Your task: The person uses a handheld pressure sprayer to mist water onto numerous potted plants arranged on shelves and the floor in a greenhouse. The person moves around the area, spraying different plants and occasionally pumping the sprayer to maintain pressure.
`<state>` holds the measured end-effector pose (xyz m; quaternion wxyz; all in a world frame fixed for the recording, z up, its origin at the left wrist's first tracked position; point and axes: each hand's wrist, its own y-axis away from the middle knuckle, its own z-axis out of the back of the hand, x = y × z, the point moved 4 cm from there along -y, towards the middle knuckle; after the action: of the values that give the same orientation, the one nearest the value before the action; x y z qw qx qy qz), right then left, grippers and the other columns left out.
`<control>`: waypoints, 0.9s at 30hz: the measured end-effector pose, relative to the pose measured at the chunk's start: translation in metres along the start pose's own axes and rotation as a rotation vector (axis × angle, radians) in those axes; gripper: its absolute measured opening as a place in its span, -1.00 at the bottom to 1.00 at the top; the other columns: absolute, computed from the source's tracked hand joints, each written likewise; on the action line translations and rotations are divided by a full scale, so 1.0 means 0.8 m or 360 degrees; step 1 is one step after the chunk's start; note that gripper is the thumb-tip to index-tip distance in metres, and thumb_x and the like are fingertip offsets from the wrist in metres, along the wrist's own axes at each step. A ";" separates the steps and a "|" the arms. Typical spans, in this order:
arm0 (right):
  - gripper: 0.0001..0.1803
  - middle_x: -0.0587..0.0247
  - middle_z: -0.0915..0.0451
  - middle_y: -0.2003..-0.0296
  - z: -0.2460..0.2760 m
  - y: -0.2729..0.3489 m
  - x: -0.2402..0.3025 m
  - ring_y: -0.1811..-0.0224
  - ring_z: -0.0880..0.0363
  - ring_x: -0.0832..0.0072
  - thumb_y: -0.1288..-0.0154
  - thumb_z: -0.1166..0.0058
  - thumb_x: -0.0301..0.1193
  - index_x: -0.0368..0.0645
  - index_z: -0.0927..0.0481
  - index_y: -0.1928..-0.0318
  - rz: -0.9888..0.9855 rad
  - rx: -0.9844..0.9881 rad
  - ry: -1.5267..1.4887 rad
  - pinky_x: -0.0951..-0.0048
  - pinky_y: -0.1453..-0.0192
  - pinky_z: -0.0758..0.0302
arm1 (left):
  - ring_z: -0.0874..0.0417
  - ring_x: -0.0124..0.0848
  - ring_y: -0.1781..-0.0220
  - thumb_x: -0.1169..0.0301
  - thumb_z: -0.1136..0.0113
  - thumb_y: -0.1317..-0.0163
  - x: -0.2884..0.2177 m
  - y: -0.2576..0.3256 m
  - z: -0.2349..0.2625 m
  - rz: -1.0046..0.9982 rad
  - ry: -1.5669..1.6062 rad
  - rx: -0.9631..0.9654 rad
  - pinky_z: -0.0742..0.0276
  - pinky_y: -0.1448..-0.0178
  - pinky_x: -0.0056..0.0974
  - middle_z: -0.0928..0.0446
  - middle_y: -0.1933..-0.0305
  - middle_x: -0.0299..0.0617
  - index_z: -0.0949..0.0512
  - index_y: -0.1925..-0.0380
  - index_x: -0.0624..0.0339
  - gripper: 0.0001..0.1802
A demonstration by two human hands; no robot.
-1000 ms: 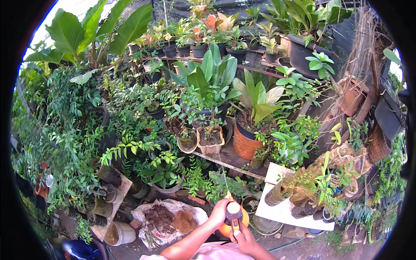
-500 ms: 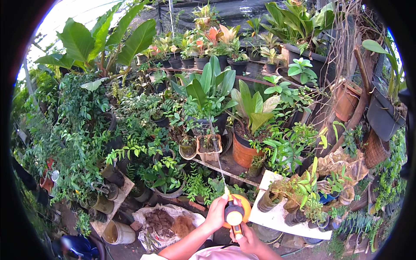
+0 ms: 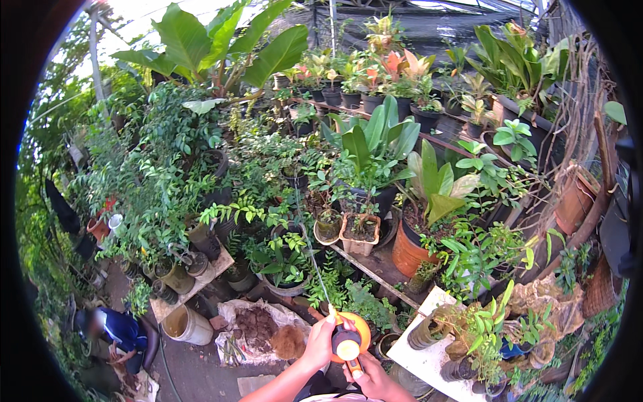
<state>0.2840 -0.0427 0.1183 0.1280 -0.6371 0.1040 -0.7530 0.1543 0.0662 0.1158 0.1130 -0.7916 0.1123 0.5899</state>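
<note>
Between my hands is an orange and black pump sprayer, tilted away from me. My left hand is closed around its side near the nozzle, and my right hand grips the orange handle below the round knob. A thin jet of water leaves the nozzle and runs up and slightly left across the potted plants. Just beyond the sprayer are low ferny leaves and a leafy plant in a round pot. A square pot and an orange pot stand farther up.
A white board with several plants lies at right. An open sack of soil and fibre is on the ground, beside a whitish bucket. A person in blue sits low at left. Coloured-leaf plants line the back shelf.
My view has turned left, so the plants sit farther right and the seated person shows more fully. The water jet has swung left from the middle pots. Both hands keep hold of the sprayer.
</note>
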 end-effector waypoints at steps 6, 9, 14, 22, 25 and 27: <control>-0.58 0.18 -0.53 0.42 -0.022 0.004 -0.026 0.41 -0.53 0.37 -0.44 0.19 -0.17 -0.30 -0.44 0.00 -0.0374 0.0506 -0.0296 0.31 0.27 -0.49 | -0.57 -0.20 0.04 0.07 0.33 -0.51 0.020 0.028 0.017 0.0091 0.0078 -0.0215 -0.39 -0.25 -0.09 -0.61 0.28 -0.02 -0.54 0.39 0.35 -0.40; -0.57 0.20 -0.52 0.42 -0.021 0.013 -0.025 0.43 -0.50 0.41 -0.47 0.22 -0.14 -0.29 -0.44 0.02 -0.0334 0.0589 -0.0369 0.33 0.29 -0.48 | -0.56 -0.21 0.04 0.07 0.32 -0.51 0.025 0.037 0.015 0.0134 0.0106 -0.0222 -0.39 -0.26 -0.09 -0.60 0.28 -0.02 -0.54 0.38 0.33 -0.42; -0.58 0.18 -0.52 0.40 -0.017 0.016 -0.015 0.38 -0.51 0.35 -0.47 0.20 -0.11 -0.25 -0.45 0.07 -0.0366 0.0482 -0.0340 0.29 0.25 -0.47 | -0.56 -0.21 0.03 0.11 0.32 -0.51 0.028 0.032 0.004 0.0199 0.0102 -0.0152 -0.39 -0.25 -0.09 -0.60 0.27 -0.03 -0.54 0.36 0.33 -0.44; -0.60 0.26 -0.47 0.42 -0.024 0.017 -0.008 0.42 -0.45 0.40 -0.47 0.22 -0.09 -0.20 -0.46 0.17 -0.0374 0.0289 -0.0276 0.34 0.30 -0.40 | -0.59 -0.20 0.04 0.14 0.30 -0.51 0.032 0.018 0.005 0.0232 0.0166 0.0009 -0.42 -0.23 -0.11 -0.61 0.27 -0.02 -0.52 0.36 0.34 -0.47; -0.61 0.27 -0.47 0.43 -0.035 0.018 -0.021 0.43 -0.45 0.47 -0.48 0.21 -0.13 -0.24 -0.42 0.11 -0.0474 0.0297 -0.0386 0.39 0.33 -0.41 | -0.60 -0.21 0.06 0.15 0.27 -0.50 0.051 0.012 0.019 0.0349 0.0179 -0.0016 -0.45 -0.19 -0.13 -0.62 0.26 -0.01 -0.53 0.36 0.33 -0.49; -0.66 0.30 -0.47 0.47 -0.053 0.011 -0.038 0.48 -0.46 0.53 -0.46 0.19 -0.28 -0.32 -0.35 -0.02 -0.0556 0.0364 -0.0618 0.45 0.34 -0.44 | -0.63 -0.27 0.12 0.15 0.24 -0.49 0.068 0.008 0.034 0.0449 0.0292 -0.0096 -0.50 -0.10 -0.19 -0.63 0.26 -0.06 -0.52 0.33 0.32 -0.53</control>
<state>0.2478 -0.0419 0.0804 0.0850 -0.7590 -0.1195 -0.6343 0.1425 0.0664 0.0556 -0.0056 -0.8216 0.2144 0.5282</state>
